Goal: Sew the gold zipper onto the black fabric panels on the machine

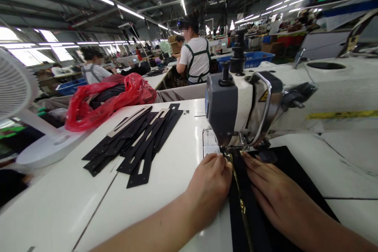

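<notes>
Black fabric with a gold zipper (242,204) lies under the head of a sewing machine (224,106) and runs toward the front edge of the view. My left hand (211,183), fingers curled and pressed together, grips the left edge of this fabric close to the needle area. To the right of the zipper, my right hand (276,189) lies flat on the fabric, its fingers stretched toward the presser foot. A wider black piece (289,165) spreads out beneath and beyond that hand. The needle itself is hard to make out.
Black slotted strips (141,138) are piled on the white table (103,212) at the left. Behind them are a red plastic bag (109,98) with dark material and a white fan (17,86). Farther back, a person in a white shirt (196,55) stands near a blue crate (256,59).
</notes>
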`<state>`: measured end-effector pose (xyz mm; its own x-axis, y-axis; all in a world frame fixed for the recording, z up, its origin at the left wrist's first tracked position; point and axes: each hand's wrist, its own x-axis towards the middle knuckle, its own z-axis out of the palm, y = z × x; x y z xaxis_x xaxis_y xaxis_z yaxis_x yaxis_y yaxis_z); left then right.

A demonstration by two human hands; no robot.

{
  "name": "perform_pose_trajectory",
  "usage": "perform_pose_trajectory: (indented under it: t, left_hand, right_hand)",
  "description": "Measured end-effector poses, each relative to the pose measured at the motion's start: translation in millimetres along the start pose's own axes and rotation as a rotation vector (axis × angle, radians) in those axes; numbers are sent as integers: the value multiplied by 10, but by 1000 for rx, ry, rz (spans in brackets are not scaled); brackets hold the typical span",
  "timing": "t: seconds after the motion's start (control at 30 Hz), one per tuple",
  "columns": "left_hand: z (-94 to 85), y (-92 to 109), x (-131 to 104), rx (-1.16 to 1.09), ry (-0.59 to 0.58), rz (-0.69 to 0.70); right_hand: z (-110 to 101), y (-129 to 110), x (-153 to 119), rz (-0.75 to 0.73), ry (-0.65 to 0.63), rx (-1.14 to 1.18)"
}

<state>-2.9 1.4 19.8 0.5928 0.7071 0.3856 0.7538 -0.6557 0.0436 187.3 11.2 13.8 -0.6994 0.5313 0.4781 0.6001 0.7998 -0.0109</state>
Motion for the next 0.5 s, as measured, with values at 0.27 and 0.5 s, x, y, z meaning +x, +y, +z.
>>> perform_pose_trajectory:
  t: [0.27,0.5]
  left_hand:
    - [28,-80,35,41,35,-3]
    - [-45,-68,-163,-112,52,59]
  right_hand:
    - [29,88,57,5,-32,-2]
    - [-252,-315,-198,-89,140,-21]
